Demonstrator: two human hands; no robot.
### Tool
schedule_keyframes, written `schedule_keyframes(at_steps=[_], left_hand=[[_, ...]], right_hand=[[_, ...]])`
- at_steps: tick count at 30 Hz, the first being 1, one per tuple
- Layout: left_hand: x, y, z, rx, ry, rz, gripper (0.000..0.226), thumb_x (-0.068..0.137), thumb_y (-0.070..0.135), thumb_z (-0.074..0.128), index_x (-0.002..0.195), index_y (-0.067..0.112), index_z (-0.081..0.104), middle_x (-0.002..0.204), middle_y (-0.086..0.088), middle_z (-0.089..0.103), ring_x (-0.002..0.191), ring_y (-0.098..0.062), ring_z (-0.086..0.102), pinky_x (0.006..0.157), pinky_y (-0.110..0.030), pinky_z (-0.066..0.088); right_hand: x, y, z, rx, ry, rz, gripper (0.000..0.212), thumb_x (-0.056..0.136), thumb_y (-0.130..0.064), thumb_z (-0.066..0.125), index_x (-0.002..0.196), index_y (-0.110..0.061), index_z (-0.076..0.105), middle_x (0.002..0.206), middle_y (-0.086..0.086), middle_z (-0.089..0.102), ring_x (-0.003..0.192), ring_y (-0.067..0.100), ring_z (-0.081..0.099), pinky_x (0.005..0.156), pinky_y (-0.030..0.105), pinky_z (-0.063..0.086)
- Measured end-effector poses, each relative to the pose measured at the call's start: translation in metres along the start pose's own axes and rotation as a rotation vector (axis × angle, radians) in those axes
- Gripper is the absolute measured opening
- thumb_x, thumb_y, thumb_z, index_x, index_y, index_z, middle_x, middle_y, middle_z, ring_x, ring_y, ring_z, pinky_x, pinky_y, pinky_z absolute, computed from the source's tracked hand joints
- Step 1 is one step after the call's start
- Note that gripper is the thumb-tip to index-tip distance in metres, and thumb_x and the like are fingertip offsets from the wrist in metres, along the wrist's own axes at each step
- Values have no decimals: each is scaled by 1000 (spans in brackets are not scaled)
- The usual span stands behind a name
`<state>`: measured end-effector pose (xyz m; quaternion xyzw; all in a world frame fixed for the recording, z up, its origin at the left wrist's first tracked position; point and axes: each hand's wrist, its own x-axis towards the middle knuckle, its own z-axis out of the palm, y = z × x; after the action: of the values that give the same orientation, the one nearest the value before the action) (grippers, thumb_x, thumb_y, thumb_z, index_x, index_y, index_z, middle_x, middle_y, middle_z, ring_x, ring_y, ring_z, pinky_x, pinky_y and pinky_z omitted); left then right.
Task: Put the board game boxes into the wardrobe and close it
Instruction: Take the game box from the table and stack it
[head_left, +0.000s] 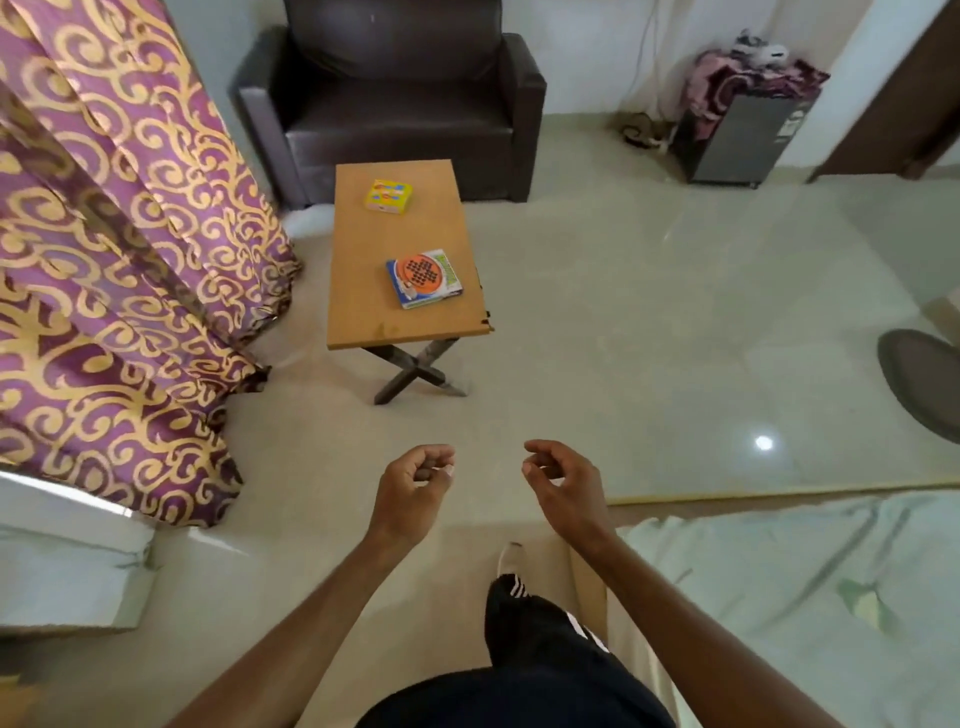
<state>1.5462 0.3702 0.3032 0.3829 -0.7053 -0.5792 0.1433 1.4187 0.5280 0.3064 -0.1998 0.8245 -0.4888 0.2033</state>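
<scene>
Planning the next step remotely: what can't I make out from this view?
- Wardrobe: not in the head view.
- Lettering on the yellow box and the orange-and-blue box: too small.
- Table underside: hidden by its top.
- Palms of left hand and right hand: hidden by curled fingers.

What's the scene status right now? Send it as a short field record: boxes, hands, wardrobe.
boxes on table: two, apart from each other
yellow box: far end of the wooden table, near the sofa
orange-and-blue box: near end, towards the right edge
left hand: empty, fingers loosely curled
right hand: empty, fingers loosely curled
hands to boxes: well short of the table, touching nothing
wardrobe: not in view
</scene>
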Motion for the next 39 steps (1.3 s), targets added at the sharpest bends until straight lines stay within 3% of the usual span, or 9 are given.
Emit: schedule_keyframes(at_steps=[9,14,19,24,28,31,34,36,39], left_hand=[[189,41,-8,-7,154,-97,20,88,10,64,106,16,71,100,7,72,85,1,65,78,-15,50],[325,43,-32,12,159,-148,20,87,9,62,104,15,72,100,8,72,86,-1,65,77,-13,50],[501,22,-58,127,-13,-223,24,85,8,59,104,18,70,99,9,70,84,3,64,67,-4,45],[672,-18,-65,431,-252,-221,35,84,16,56,118,17,65,113,-1,69,101,-17,65,86,-38,55],[790,-66,-58,742,-421,-160,48,78,26,57,126,29,54,124,-1,64,109,-24,60,86,-43,55],[845,-88,-44,868,-467,-94,77,75,26,64,145,24,29,150,-3,37,135,-29,36,105,-48,41],[885,-100,-34,905,-514,-94,101,75,27,69,154,16,5,162,-6,9,148,-28,11,117,-49,17],[902,-110,-28,881,-561,-183,106,73,29,70,154,18,2,161,-7,16,146,-30,15,117,-49,16],[907,-118,-26,837,-559,-317,85,75,33,68,148,20,27,145,-8,37,134,-33,31,109,-48,30]], right_hand=[[227,-39,37,-131,-257,2,24,89,-21,62,113,-21,68,93,-10,70,83,3,65,76,17,53],[360,-54,101,-162,-325,45,23,88,-21,63,110,-22,68,93,-9,69,83,4,65,78,20,54],[502,-47,190,-129,-221,236,21,85,-17,65,106,-16,70,88,-5,68,77,6,61,71,16,44],[610,-11,273,-100,-191,487,27,82,-12,64,109,-14,68,100,7,72,91,21,66,85,37,54],[672,21,325,-83,-172,635,37,82,-10,65,119,-16,64,122,8,66,114,23,60,93,33,47],[700,38,346,-83,-156,647,39,81,-7,63,119,-16,64,118,7,66,105,20,60,82,25,44],[715,49,356,-62,-108,704,32,80,-5,64,104,-26,65,103,3,67,87,15,60,62,20,44],[720,55,361,-45,-59,719,32,78,-3,65,95,-30,63,98,1,69,79,13,63,55,14,44],[721,55,360,-9,-6,702,34,76,-4,69,84,-37,64,93,-9,71,86,13,67,65,22,54]])
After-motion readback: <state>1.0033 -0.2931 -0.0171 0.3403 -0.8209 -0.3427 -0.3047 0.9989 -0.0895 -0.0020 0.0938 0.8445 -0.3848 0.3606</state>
